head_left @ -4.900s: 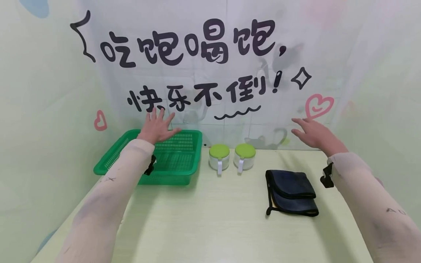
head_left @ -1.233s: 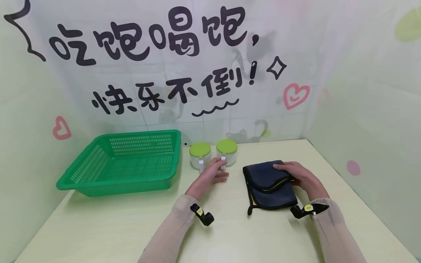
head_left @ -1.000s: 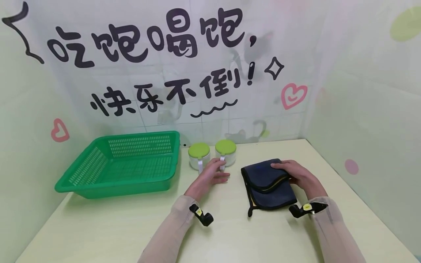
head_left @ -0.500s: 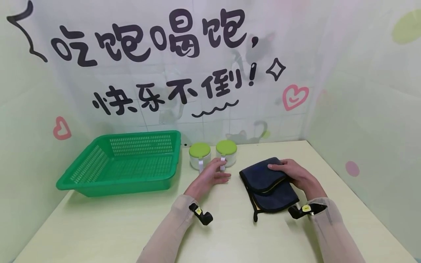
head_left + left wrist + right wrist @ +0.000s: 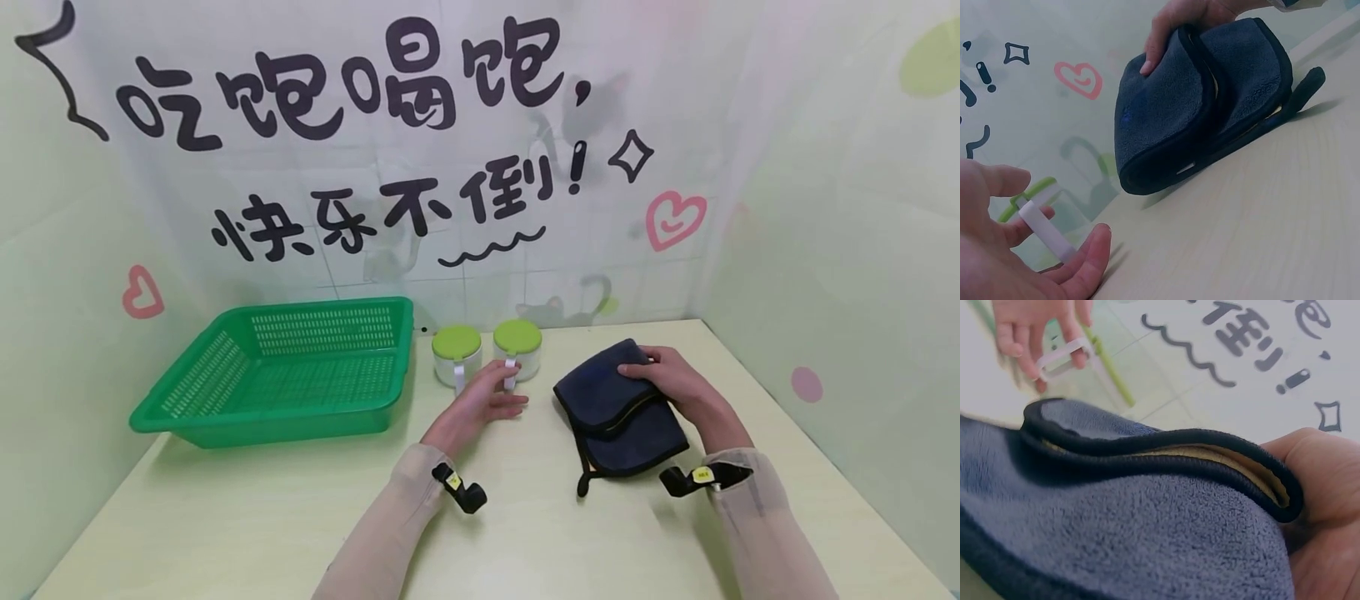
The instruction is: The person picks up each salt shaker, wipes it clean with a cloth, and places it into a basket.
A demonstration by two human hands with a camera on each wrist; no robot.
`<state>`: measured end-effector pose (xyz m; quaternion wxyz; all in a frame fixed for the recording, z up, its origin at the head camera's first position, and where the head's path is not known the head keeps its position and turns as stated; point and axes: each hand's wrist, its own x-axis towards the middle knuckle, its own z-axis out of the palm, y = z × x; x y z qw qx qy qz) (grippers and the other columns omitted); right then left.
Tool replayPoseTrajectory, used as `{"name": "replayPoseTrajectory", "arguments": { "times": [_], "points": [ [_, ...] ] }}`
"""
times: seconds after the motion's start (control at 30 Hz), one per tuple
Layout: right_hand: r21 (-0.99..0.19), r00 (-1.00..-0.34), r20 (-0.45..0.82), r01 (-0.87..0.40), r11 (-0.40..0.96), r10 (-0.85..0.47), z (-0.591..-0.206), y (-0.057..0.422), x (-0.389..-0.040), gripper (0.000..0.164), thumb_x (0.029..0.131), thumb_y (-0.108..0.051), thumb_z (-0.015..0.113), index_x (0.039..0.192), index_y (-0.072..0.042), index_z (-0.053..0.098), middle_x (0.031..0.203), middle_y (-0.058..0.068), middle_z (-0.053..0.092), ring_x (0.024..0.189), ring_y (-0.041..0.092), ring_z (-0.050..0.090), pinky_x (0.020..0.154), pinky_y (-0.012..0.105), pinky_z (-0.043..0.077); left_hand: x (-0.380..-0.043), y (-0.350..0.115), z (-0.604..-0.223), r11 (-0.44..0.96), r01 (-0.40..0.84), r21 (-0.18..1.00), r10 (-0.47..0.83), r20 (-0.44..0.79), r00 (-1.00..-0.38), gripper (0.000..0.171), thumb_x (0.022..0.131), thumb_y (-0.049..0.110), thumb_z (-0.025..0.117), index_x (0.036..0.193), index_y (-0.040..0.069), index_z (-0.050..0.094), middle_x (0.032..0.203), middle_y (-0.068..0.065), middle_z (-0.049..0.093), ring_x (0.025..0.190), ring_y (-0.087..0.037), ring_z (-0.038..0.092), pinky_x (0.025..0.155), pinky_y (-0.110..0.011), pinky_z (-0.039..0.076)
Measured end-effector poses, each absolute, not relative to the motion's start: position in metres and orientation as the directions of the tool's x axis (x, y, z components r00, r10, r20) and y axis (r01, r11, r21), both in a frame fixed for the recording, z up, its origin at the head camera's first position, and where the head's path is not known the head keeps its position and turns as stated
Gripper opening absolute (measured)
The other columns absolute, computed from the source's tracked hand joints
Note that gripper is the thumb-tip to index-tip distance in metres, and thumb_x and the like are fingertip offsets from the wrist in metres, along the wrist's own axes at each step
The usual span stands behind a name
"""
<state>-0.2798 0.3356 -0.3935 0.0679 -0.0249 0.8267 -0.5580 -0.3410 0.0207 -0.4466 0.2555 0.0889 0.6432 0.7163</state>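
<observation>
A folded dark blue cleaning cloth (image 5: 615,408) with black edging, a yellowish inner side and a hanging loop is tilted up over the table. My right hand (image 5: 675,379) grips its far right side, thumb on top and fingers underneath, mostly hidden by the cloth. Two clear jars with green lids and white handles stand by the back wall: a left jar (image 5: 457,346) and a right jar (image 5: 519,337). My left hand (image 5: 480,400) is at the right jar's handle (image 5: 1046,231), fingers loosely spread around it in the left wrist view.
A green plastic basket (image 5: 285,425) with slotted sides stands at the back left of the pale table (image 5: 262,517). A printed curtain with large black characters hangs behind, and pale side walls (image 5: 847,275) flank the table.
Both hands have come down from raised positions: the left to the right jar's handle, the right onto the cloth. The cloth's far edge has since been raised and tilted; the left hand stays put.
</observation>
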Motion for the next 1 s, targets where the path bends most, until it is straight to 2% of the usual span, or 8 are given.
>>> {"name": "replayPoseTrajectory", "arguments": {
  "times": [0.1,0.2,0.33,0.43,0.5,0.63,0.8,1.0],
  "points": [
    [-0.912,-0.994,-0.052,0.008,0.409,-0.097,-0.382,0.334,-0.277,0.053,0.103,-0.024,0.062,0.145,0.006,0.051,0.120,0.010,0.071,0.093,0.003,0.067,0.085,0.021,0.054,-0.341,0.020,-0.447,-0.041,-0.253,0.966,0.478,-0.204,-0.854,0.052,0.108,0.034,0.048,0.152,0.006,0.043,0.142,-0.022,0.042,0.113,-0.029,0.067,0.093,-0.036,0.058],
    [-0.904,-0.997,-0.029,-0.006,0.427,-0.077,-0.369,0.331,-0.271,0.058,0.104,-0.027,0.061,0.150,0.004,0.046,0.139,0.024,0.062,0.097,-0.001,0.065,0.088,0.018,0.052,-0.342,0.019,-0.447,-0.039,-0.257,0.966,0.474,-0.208,-0.855,0.051,0.108,0.033,0.048,0.151,0.006,0.044,0.141,-0.023,0.043,0.113,-0.029,0.067,0.093,-0.036,0.058],
    [-0.895,-0.999,0.026,-0.042,0.443,-0.042,-0.351,0.330,-0.262,0.061,0.105,-0.031,0.060,0.153,0.002,0.043,0.149,0.028,0.052,0.099,-0.005,0.063,0.089,0.014,0.051,-0.341,0.019,-0.447,-0.044,-0.252,0.967,0.468,-0.203,-0.860,0.050,0.108,0.034,0.047,0.149,0.006,0.045,0.145,-0.027,0.047,0.117,-0.033,0.068,0.095,-0.039,0.058],
    [-0.888,-0.997,0.079,-0.078,0.454,-0.019,-0.339,0.329,-0.255,0.059,0.104,-0.033,0.060,0.151,0.001,0.047,0.139,0.020,0.060,0.097,-0.003,0.064,0.088,0.014,0.051,-0.341,0.020,-0.448,-0.057,-0.253,0.966,0.464,-0.198,-0.863,0.051,0.107,0.037,0.047,0.147,0.004,0.046,0.143,-0.030,0.049,0.119,-0.035,0.068,0.097,-0.042,0.058],
    [-0.884,-0.994,0.107,-0.099,0.457,-0.008,-0.332,0.328,-0.249,0.057,0.104,-0.034,0.061,0.148,0.000,0.050,0.127,0.006,0.066,0.095,-0.001,0.065,0.087,0.015,0.052,-0.341,0.021,-0.449,-0.068,-0.256,0.964,0.460,-0.198,-0.866,0.053,0.106,0.038,0.047,0.145,0.002,0.047,0.140,-0.032,0.051,0.116,-0.034,0.069,0.096,-0.042,0.058],
    [-0.886,-0.989,0.146,-0.135,0.444,-0.011,-0.321,0.325,-0.239,0.054,0.103,-0.034,0.062,0.145,0.000,0.052,0.106,-0.018,0.067,0.092,0.004,0.068,0.085,0.017,0.053,-0.342,0.023,-0.450,-0.072,-0.270,0.960,0.457,-0.209,-0.865,0.054,0.105,0.038,0.048,0.144,0.001,0.049,0.135,-0.032,0.053,0.109,-0.028,0.070,0.095,-0.039,0.058],
    [-0.868,-0.981,0.195,-0.176,0.464,-0.005,-0.311,0.320,-0.230,0.050,0.103,-0.034,0.063,0.140,-0.002,0.056,0.100,-0.021,0.068,0.090,0.005,0.068,0.084,0.017,0.053,-0.341,0.024,-0.450,-0.044,-0.242,0.969,0.462,-0.195,-0.865,0.047,0.109,0.034,0.042,0.143,0.003,0.053,0.132,-0.026,0.053,0.103,-0.024,0.069,0.090,-0.034,0.059],
    [-0.861,-0.973,0.230,-0.203,0.466,0.003,-0.309,0.318,-0.228,0.047,0.102,-0.033,0.064,0.137,-0.002,0.058,0.099,-0.022,0.069,0.089,0.005,0.069,0.083,0.016,0.053,-0.342,0.025,-0.451,-0.020,-0.232,0.972,0.436,-0.200,-0.877,0.038,0.112,0.032,0.040,0.130,0.004,0.058,0.122,-0.020,0.059,0.099,-0.021,0.070,0.089,-0.032,0.059]
  ]
}}
